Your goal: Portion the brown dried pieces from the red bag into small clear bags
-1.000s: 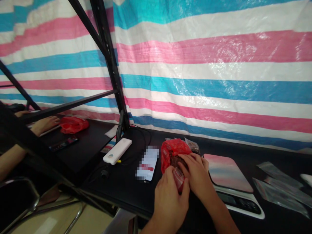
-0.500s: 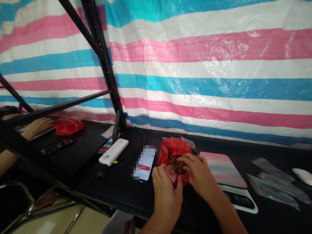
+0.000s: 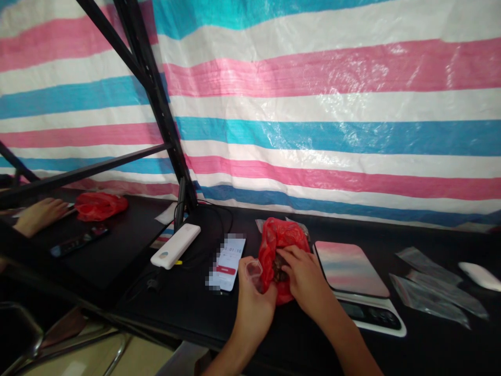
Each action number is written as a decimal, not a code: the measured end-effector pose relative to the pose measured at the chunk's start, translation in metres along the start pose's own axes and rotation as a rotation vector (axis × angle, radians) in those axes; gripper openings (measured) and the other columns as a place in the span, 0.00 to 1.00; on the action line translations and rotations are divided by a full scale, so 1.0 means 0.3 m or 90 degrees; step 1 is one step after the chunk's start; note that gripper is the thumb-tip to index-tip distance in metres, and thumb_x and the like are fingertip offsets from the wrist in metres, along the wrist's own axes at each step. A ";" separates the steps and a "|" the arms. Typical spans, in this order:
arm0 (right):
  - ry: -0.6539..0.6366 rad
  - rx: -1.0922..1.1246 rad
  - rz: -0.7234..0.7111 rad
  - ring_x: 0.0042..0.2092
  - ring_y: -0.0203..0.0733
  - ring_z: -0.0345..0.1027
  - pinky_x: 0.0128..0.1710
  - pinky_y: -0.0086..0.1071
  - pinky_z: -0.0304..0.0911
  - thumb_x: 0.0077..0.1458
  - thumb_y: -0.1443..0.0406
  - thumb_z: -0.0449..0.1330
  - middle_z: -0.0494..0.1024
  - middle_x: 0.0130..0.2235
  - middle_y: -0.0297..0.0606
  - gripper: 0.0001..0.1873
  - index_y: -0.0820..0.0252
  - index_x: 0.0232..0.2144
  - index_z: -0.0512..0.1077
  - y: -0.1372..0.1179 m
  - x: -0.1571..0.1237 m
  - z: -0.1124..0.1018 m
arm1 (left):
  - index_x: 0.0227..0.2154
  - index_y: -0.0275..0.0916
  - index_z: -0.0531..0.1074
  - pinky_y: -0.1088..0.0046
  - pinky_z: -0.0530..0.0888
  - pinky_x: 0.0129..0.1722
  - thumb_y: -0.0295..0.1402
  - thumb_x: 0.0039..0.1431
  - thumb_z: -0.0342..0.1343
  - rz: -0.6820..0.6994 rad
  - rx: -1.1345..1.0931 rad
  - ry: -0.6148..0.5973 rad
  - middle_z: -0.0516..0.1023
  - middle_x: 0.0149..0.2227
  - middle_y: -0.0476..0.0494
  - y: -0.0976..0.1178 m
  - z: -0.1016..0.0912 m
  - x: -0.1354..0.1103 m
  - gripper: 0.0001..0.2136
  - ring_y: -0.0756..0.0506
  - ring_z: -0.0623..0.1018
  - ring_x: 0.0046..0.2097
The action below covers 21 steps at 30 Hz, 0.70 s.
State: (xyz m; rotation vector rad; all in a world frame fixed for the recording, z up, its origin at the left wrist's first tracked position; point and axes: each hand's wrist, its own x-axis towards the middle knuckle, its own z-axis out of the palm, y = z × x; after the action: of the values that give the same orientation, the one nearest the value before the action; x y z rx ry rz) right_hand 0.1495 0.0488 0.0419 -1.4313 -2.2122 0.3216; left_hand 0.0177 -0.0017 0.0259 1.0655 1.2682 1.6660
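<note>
A red plastic bag (image 3: 282,240) holding dark brown bits stands on the black table (image 3: 195,303) in front of me. My left hand (image 3: 254,303) is closed round a small clear plastic bag (image 3: 253,269) held next to the red bag's left side. The fingers of my right hand (image 3: 303,279) are pinched inside the red bag's mouth, on the dark bits.
A kitchen scale (image 3: 354,277) sits right of the red bag; clear empty bags (image 3: 426,292) and a white object (image 3: 479,275) lie further right. A phone (image 3: 227,261) and white power bank (image 3: 176,245) lie left. Behind a black rack (image 3: 156,104), another person's hand (image 3: 37,214) and second red bag (image 3: 97,204).
My left hand has lifted the small clear bag out to the red bag's left side. My right hand stays in the red bag. The view has shifted to the right.
</note>
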 end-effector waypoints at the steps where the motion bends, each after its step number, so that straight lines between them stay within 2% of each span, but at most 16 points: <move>1: 0.001 -0.010 -0.001 0.54 0.50 0.72 0.54 0.43 0.60 0.58 0.76 0.53 0.78 0.54 0.47 0.25 0.57 0.54 0.76 0.000 -0.001 0.004 | 0.40 0.42 0.63 0.71 0.73 0.43 0.23 0.47 0.57 -0.008 -0.012 -0.009 0.70 0.37 0.51 0.003 0.000 0.001 0.17 0.48 0.76 0.40; 4: -0.008 0.007 -0.005 0.53 0.50 0.72 0.54 0.43 0.61 0.55 0.78 0.52 0.78 0.52 0.45 0.26 0.58 0.51 0.78 0.002 -0.004 0.006 | 0.42 0.42 0.62 0.69 0.74 0.45 0.25 0.46 0.59 -0.038 -0.047 -0.024 0.73 0.39 0.50 0.005 -0.008 0.002 0.19 0.47 0.77 0.42; 10: -0.042 0.164 -0.022 0.51 0.47 0.73 0.54 0.41 0.63 0.51 0.80 0.52 0.80 0.51 0.41 0.28 0.56 0.48 0.78 0.004 -0.015 -0.024 | 0.43 0.42 0.63 0.68 0.74 0.45 0.32 0.52 0.62 -0.072 -0.074 -0.021 0.76 0.41 0.48 0.021 -0.035 0.015 0.17 0.45 0.79 0.43; 15: -0.062 0.229 -0.029 0.48 0.46 0.74 0.53 0.40 0.64 0.51 0.79 0.52 0.81 0.47 0.39 0.26 0.53 0.45 0.79 -0.016 -0.032 -0.046 | 0.39 0.41 0.65 0.67 0.74 0.45 0.32 0.50 0.64 -0.065 -0.084 0.014 0.76 0.38 0.49 0.029 -0.033 0.025 0.16 0.46 0.78 0.40; 21: -0.051 0.240 -0.021 0.46 0.47 0.74 0.51 0.42 0.65 0.51 0.76 0.53 0.81 0.45 0.38 0.22 0.53 0.43 0.79 -0.021 -0.035 -0.062 | 0.41 0.43 0.63 0.68 0.74 0.44 0.31 0.53 0.61 -0.036 -0.030 0.072 0.74 0.38 0.50 0.021 -0.020 0.032 0.15 0.46 0.78 0.40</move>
State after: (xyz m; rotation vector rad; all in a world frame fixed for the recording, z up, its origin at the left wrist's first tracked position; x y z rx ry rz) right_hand 0.1576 0.0354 0.0577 -1.1928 -2.0921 0.7527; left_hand 0.0082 0.0038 0.0326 0.9108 1.3110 1.7254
